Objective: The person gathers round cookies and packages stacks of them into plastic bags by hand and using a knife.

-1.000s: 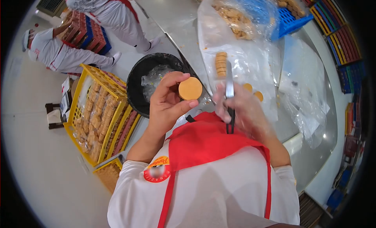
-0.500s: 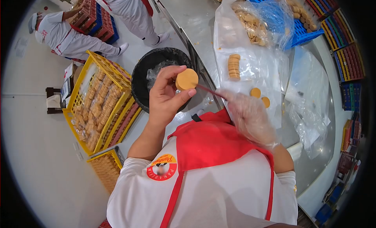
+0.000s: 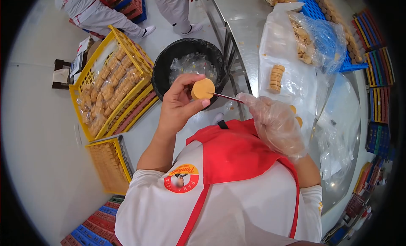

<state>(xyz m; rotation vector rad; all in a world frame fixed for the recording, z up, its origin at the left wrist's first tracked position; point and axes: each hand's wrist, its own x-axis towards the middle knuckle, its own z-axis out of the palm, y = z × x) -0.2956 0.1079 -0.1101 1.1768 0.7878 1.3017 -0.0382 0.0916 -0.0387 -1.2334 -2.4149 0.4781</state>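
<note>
- Okay, our left hand (image 3: 179, 103) pinches biscuit (image 3: 203, 88) by rim
- gloved right hand (image 3: 277, 123) grips knife (image 3: 230, 98)
- we judge biscuit light, likely crumbly; best held by edges

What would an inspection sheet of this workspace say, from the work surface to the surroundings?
Surface: grey metal table, partly under a white plastic sheet.
Job's things: thick round orange-tan biscuit; thin narrow blade, tip at the biscuit's face; row of round tan biscuits on the sheet.
Clutter: crumpled clear plastic on the table.
Grip: bare left hand pinches the biscuit; clear-gloved right hand holds the blade.
Cables: nothing seen.
Surroundings: round black-lined bin, yellow plastic crate of bagged biscuits, co-workers' white-trousered legs.
</note>
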